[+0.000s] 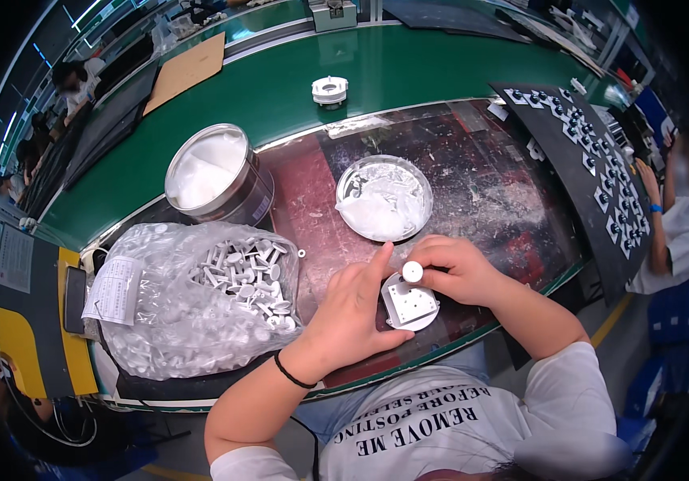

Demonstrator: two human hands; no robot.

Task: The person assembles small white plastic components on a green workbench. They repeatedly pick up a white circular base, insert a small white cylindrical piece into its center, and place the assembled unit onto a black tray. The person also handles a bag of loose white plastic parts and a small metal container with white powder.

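At the near edge of the work surface, a white round plastic housing [411, 311] with small dark holes lies between my hands. My left hand [348, 313] steadies it from the left, its thumb along the near rim and its index finger stretched toward the dish. My right hand [461, 271] pinches a white round-headed plastic pin [413, 271] over the housing's far side; whether the stem sits in the housing is hidden. Just beyond my fingers stands a shallow metal dish [387, 168] holding a white, greasy-looking substance. More such pins [252, 276] fill a clear plastic bag [160, 297] on the left.
A metal tin [248, 188] with a white-filled liner stands behind the bag. A white ring-shaped part [329, 92] sits on the green bench [280, 104]. At right, a black board [557, 152] carries several small assemblies; a co-worker's arm [659, 228] is beside it.
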